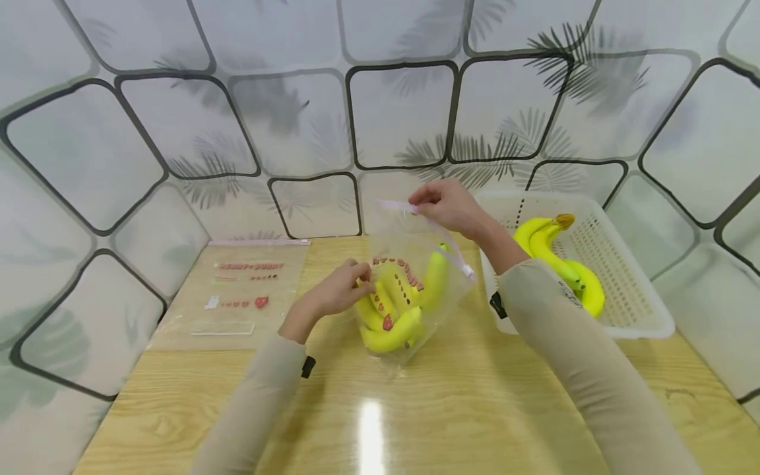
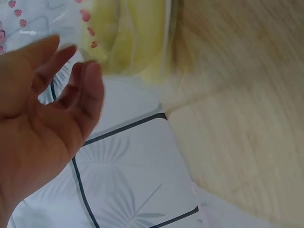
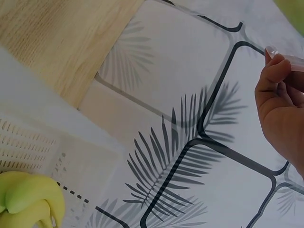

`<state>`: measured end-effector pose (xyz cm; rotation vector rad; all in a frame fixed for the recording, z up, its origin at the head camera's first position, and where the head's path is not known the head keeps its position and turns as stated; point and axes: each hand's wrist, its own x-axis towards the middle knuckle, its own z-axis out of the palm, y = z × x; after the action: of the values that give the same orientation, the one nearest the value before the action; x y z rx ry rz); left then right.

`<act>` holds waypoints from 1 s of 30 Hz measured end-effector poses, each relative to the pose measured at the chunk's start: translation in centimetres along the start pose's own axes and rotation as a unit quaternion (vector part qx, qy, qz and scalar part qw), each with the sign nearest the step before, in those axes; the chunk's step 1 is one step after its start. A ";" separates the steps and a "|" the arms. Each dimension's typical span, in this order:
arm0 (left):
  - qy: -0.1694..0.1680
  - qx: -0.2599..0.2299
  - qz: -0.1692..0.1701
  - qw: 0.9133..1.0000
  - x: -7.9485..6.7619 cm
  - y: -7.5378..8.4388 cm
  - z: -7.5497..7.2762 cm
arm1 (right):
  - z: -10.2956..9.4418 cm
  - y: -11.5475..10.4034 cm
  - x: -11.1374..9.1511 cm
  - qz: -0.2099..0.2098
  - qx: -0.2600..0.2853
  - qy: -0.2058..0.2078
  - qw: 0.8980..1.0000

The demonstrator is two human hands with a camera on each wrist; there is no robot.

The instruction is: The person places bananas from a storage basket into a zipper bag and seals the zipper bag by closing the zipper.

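Observation:
A clear zip bag [image 1: 442,310] with red printed letters and strawberries stands in the middle of the table, with yellow bananas [image 1: 388,340] inside it. My right hand [image 1: 448,206] pinches the bag's pale pink top edge, lifting it; the right wrist view shows the same hand [image 3: 285,92] at that strip. A white slider sits at the right end of the strip. Beside the bag's left side is my left hand [image 1: 335,289]. In the left wrist view that hand [image 2: 52,99] has loosely bent fingers, with nothing seen between them and the thumb.
On the left a second clear printed bag [image 1: 228,323] lies flat on the wooden table [image 1: 332,422]. A white perforated basket [image 1: 644,316] at the right holds more bananas [image 1: 549,254]. Patterned cloth [image 1: 398,119] stands behind and at both sides.

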<state>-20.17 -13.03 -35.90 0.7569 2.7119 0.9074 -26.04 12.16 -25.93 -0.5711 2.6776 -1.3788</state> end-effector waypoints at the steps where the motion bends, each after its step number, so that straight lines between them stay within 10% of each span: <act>1: 0.017 -0.004 0.000 1.000 0.0 0.0 0.2 | 0.0 0.1 0.0 0.005 0.004 0.000 1.000; 7: 0.089 -0.067 -0.012 0.994 0.4 -0.4 1.6 | -0.6 1.8 -1.5 0.078 0.090 -0.001 0.993; 13: 0.140 -0.128 -0.058 0.980 0.0 -0.8 2.1 | -1.5 3.1 -6.2 0.156 0.262 -0.026 0.952; 22: 0.184 -0.154 -0.093 0.966 -0.2 -0.4 2.7 | 3.0 3.7 -13.2 0.119 0.230 -0.038 0.965; 30: 0.170 -0.148 -0.079 0.971 -1.8 0.1 1.8 | 5.5 3.4 -12.2 0.136 0.276 0.143 0.941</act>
<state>-18.04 -12.99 -37.24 0.3470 2.7630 1.4725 -14.48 14.10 -33.13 0.0569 2.2531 -2.1194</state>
